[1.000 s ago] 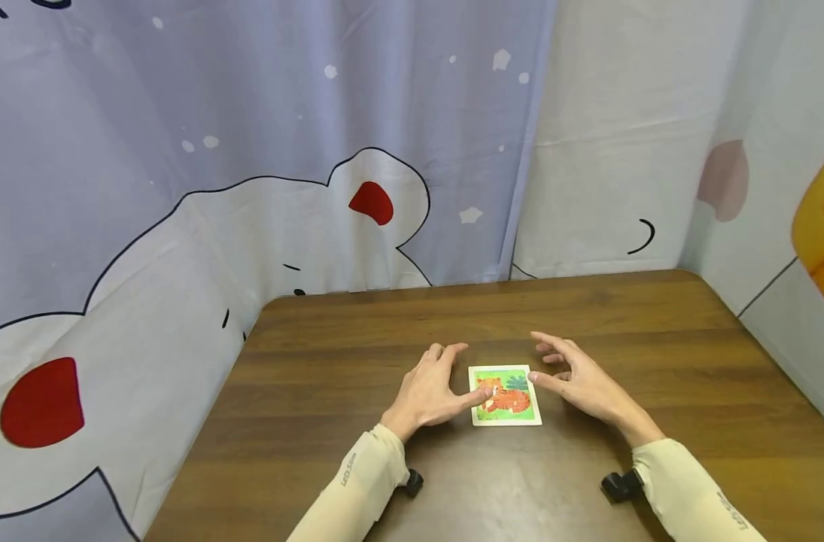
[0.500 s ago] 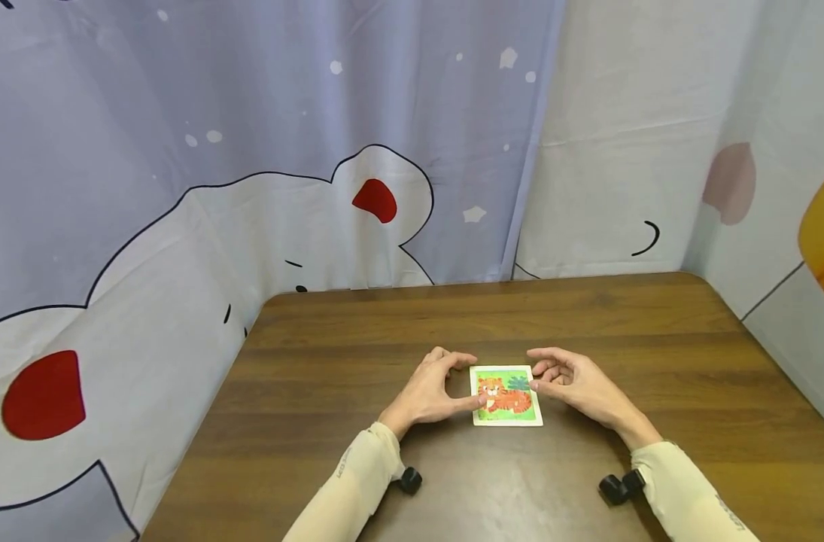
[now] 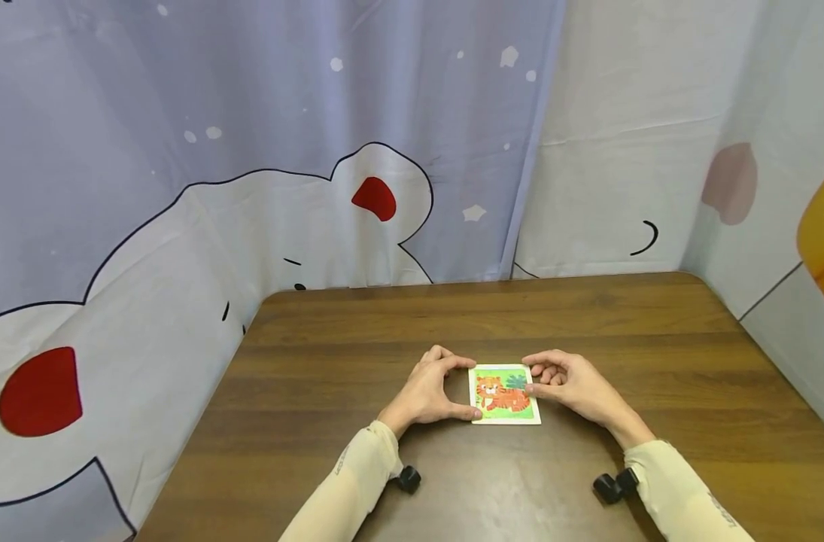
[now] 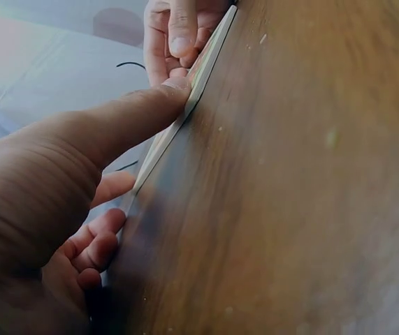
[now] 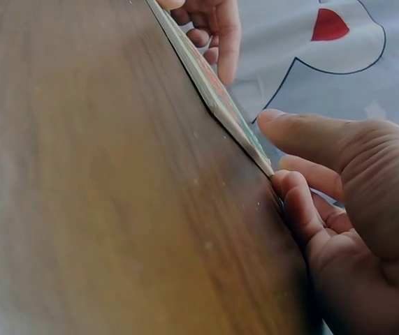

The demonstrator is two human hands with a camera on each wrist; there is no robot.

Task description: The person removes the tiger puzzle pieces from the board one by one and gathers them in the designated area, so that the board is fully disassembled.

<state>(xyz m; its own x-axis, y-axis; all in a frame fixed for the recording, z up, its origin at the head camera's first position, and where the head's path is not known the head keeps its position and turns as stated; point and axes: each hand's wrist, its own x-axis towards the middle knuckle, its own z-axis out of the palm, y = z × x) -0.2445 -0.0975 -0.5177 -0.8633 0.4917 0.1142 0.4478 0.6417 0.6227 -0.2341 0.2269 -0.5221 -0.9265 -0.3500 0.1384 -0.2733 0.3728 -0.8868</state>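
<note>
A square board with a tiger picture (image 3: pixel 503 403) and a white border lies flat on the wooden table. My left hand (image 3: pixel 428 391) spans its left edge, thumb at the near left corner and index fingertip at the far left corner. In the left wrist view the left thumb (image 4: pixel 140 115) presses at the board's edge (image 4: pixel 161 143). My right hand (image 3: pixel 581 388) is at the right side, its index fingertip at the far right corner, the other fingers curled beneath. In the right wrist view the right thumb (image 5: pixel 311 136) stands slightly above the board's surface.
The brown wooden table (image 3: pixel 357 324) runs back to a printed curtain (image 3: pixel 303 218), which also hangs along both sides. Black camera mounts, one on the left wrist (image 3: pixel 408 479) and one on the right (image 3: pixel 609 488), sit close over the tabletop.
My left thumb has slid from over the picture to the near left corner, its index finger to the far corner. The right index finger has come down to the far right corner.
</note>
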